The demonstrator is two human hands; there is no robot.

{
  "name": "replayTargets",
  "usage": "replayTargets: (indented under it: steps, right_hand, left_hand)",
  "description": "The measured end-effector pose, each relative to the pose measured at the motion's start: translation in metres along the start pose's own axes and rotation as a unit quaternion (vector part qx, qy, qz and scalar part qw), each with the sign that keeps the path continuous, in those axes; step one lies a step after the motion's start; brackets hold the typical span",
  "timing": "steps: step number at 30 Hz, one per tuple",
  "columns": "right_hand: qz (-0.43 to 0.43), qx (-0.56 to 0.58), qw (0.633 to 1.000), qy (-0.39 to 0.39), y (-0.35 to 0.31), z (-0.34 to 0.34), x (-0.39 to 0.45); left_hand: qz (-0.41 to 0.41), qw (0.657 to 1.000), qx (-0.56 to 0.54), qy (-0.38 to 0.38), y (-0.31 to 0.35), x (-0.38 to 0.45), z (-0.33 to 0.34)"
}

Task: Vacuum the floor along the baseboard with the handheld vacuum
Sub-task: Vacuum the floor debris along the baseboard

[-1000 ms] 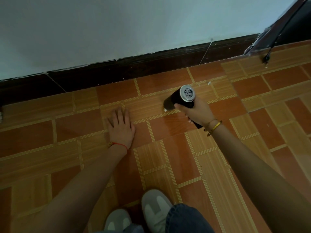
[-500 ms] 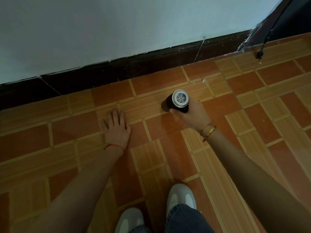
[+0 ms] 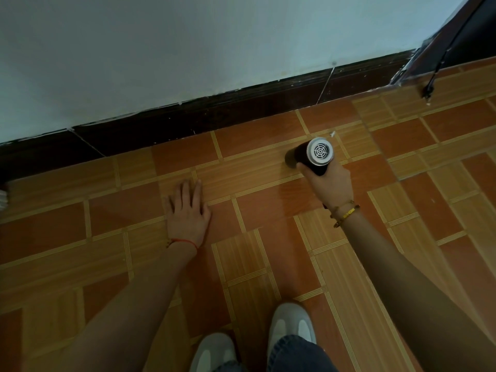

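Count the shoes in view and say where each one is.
2. The left white shoe is at the bottom edge, below the left forearm; the right white shoe sits just right of it, partly covered by a denim trouser leg. Both are cut off by the frame.

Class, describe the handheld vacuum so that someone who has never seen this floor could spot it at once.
Start at the dark baseboard under the pale wall, then drop onto the orange tiled floor to the person's right hand. That hand grips the handheld vacuum, a short black cylinder. Its round silver end cap with a grille faces the camera, unlike anything else nearby; the left hand lies flat and holds nothing.
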State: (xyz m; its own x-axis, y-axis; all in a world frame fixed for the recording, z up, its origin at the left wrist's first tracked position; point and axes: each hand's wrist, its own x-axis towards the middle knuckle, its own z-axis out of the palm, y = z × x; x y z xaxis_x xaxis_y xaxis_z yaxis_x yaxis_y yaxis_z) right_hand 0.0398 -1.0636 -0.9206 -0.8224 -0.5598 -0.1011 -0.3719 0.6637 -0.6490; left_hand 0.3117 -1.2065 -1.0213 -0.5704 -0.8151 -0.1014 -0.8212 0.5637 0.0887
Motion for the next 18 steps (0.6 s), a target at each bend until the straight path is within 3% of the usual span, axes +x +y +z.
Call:
replayTargets:
  steps: [6, 10, 15, 18]
  right_hand:
    - [-0.021, 0.004, 0.998, -0.056, 0.008, -0.008, 0.003]
    - [-0.017, -0.018, 1.000, -0.003, 0.012, -0.013, 0.001]
    - [-0.037, -0.011, 0.997, -0.065, 0.021, -0.025, -0.001]
    - [-0.032, -0.006, 0.999, -0.043, 0.026, -0.027, -0.003]
  left_hand:
    - [0.028, 0.999, 0.028, 0.011, -0.001, 0.005, -0.005]
    - [0.013, 0.999, 0.022, 0.032, 0.011, 0.012, -0.013]
    - [0.089, 0.994, -0.056, 0.019, 0.045, 0.022, -0.010]
    - [0.130, 0.989, -0.072, 0.009, 0.075, 0.031, -0.013]
